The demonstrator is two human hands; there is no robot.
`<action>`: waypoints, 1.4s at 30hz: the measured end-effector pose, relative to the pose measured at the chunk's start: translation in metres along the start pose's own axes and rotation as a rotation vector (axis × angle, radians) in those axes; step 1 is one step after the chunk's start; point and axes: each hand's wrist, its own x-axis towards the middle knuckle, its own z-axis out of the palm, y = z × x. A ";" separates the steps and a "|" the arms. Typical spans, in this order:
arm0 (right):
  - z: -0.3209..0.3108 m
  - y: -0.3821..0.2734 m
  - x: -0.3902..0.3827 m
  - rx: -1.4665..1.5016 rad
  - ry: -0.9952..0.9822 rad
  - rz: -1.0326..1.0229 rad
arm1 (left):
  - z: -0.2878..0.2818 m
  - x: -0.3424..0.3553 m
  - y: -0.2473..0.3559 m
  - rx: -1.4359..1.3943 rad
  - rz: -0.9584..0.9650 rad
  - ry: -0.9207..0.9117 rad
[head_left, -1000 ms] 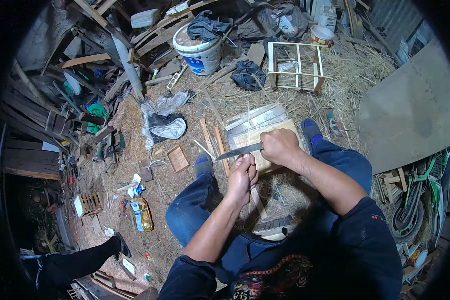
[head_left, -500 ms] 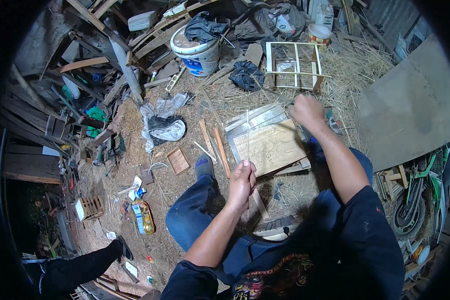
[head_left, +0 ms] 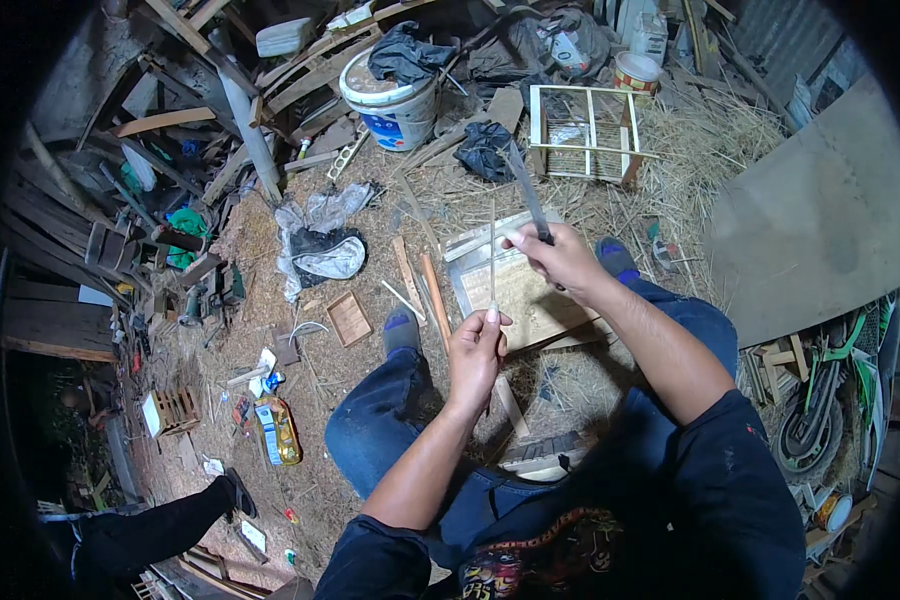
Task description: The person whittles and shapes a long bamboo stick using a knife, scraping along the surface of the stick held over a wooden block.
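Note:
My left hand point(head_left: 477, 350) is closed on the lower end of a thin wooden stick point(head_left: 492, 255), which points up and away from me. To its right, my right hand point(head_left: 560, 258) grips the dark handle of a knife point(head_left: 526, 192) with its long blade pointing away and slightly left. Both hands are above a pale wooden board point(head_left: 530, 300), which lies between my legs over a grey metal-looking sheet point(head_left: 457, 283). A small slatted wooden frame point(head_left: 590, 120) stands beyond the knife. The knife's tip comes near a crumpled black bag point(head_left: 487, 150).
A shallow wooden tray point(head_left: 349, 319) and a reddish wooden strip point(head_left: 436, 300) lie to the left. Farther off are a white bucket point(head_left: 395, 118) and an oil-coloured plastic bottle point(head_left: 276, 432). A large flat sheet point(head_left: 820, 220) leans at right. Another person's leg point(head_left: 160, 515) reaches in at lower left.
My right hand has swung left and nearer to me, bringing the knife blade into plain view beside the stick. My left hand has shifted slightly and still holds the stick.

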 end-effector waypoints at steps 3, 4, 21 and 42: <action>0.006 -0.009 -0.005 -0.069 -0.060 -0.020 | 0.008 -0.003 0.004 0.092 -0.032 -0.005; 0.007 -0.002 -0.002 -0.106 -0.009 -0.080 | 0.013 -0.005 0.008 0.048 -0.064 -0.018; 0.009 0.007 -0.024 -1.172 0.119 -0.497 | 0.012 0.008 0.021 -0.227 -0.103 -0.063; 0.014 -0.005 -0.027 -1.300 -0.084 -0.144 | 0.017 0.003 0.022 -0.166 -0.157 -0.020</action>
